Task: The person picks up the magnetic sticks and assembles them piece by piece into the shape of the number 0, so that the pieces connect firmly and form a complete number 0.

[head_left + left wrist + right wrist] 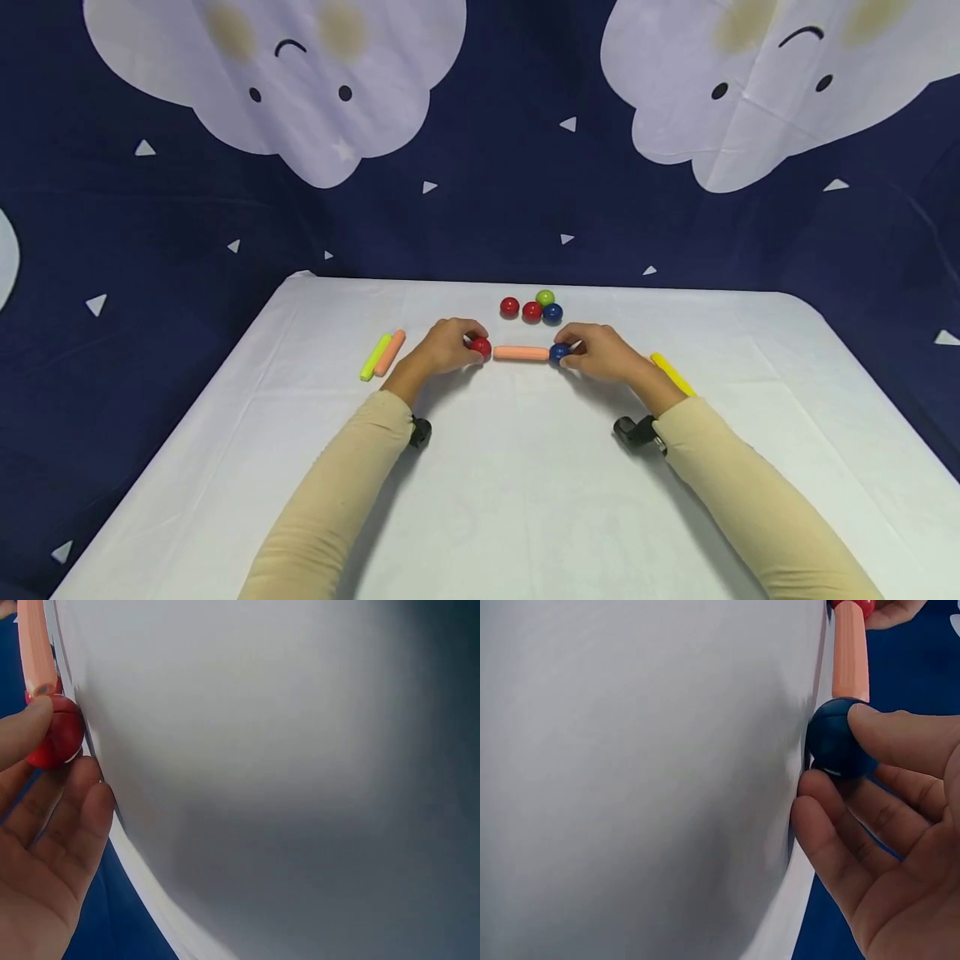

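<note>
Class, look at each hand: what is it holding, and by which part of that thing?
The left hand pinches a red ball by opposite sides; the right hand pinches a blue ball the same way.

Your white-clothed table (517, 500) bears glossy red balls (481, 347), blue balls (557, 355), one green ball (545, 297), orange rods (521, 353), one lime rod (376, 357), one yellow rod (672, 374).

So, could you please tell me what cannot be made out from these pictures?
Head view: near end of the yellow stick, behind the right sleeve; most of an orange piece beside it, behind the right wrist.
Head view: lower part of the green ball, behind a red ball and a blue ball.
Left wrist view: part of the held red ball, covered by the left grip, itself cut off by the left edge.
</note>
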Demonstrator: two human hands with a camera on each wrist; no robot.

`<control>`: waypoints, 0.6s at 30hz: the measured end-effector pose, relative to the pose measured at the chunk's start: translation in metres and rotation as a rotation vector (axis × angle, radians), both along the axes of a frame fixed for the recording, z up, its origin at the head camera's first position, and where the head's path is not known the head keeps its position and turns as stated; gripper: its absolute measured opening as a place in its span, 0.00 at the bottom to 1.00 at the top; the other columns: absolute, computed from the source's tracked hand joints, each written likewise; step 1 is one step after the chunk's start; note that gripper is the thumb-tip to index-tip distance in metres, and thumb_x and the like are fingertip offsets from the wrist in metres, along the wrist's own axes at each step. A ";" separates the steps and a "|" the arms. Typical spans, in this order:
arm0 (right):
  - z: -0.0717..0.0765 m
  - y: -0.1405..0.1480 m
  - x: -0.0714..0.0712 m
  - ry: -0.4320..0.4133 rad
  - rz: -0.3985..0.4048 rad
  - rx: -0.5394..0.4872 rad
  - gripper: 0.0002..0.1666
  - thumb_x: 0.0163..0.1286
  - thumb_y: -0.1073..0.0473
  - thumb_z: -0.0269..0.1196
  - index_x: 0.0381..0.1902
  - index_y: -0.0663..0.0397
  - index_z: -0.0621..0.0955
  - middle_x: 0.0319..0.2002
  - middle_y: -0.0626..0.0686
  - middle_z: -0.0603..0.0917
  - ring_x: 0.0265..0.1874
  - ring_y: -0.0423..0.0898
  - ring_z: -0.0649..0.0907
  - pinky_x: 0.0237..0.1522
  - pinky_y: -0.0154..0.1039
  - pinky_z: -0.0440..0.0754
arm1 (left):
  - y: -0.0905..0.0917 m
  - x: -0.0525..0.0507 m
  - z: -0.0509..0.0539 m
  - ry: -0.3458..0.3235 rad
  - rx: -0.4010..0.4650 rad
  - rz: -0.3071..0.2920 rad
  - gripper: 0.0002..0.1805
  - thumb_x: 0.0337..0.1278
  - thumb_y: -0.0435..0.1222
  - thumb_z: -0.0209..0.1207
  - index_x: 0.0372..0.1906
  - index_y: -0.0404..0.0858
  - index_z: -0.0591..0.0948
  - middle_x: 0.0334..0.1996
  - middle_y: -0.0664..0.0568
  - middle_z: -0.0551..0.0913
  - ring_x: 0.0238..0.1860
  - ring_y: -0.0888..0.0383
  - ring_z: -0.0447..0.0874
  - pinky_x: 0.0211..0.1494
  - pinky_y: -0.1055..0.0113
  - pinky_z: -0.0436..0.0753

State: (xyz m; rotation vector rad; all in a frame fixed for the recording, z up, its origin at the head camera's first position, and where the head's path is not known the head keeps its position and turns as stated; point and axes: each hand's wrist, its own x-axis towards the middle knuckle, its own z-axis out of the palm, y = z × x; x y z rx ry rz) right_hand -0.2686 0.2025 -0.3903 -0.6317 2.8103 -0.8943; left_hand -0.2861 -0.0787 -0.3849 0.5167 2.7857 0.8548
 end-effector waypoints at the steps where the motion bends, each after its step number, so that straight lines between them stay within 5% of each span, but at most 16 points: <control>1: 0.000 -0.001 0.000 -0.002 0.000 0.001 0.17 0.64 0.65 0.65 0.52 0.60 0.81 0.52 0.63 0.85 0.47 0.55 0.86 0.44 0.44 0.85 | 0.001 0.000 0.001 -0.003 0.002 0.001 0.21 0.55 0.35 0.68 0.55 0.40 0.82 0.51 0.47 0.87 0.48 0.54 0.83 0.55 0.62 0.78; 18: 0.002 -0.007 -0.001 -0.032 -0.037 0.007 0.19 0.65 0.65 0.64 0.54 0.61 0.79 0.54 0.64 0.84 0.49 0.56 0.86 0.46 0.45 0.85 | 0.001 0.000 0.001 0.000 -0.002 0.003 0.20 0.54 0.36 0.69 0.54 0.40 0.82 0.51 0.46 0.86 0.48 0.54 0.83 0.56 0.61 0.78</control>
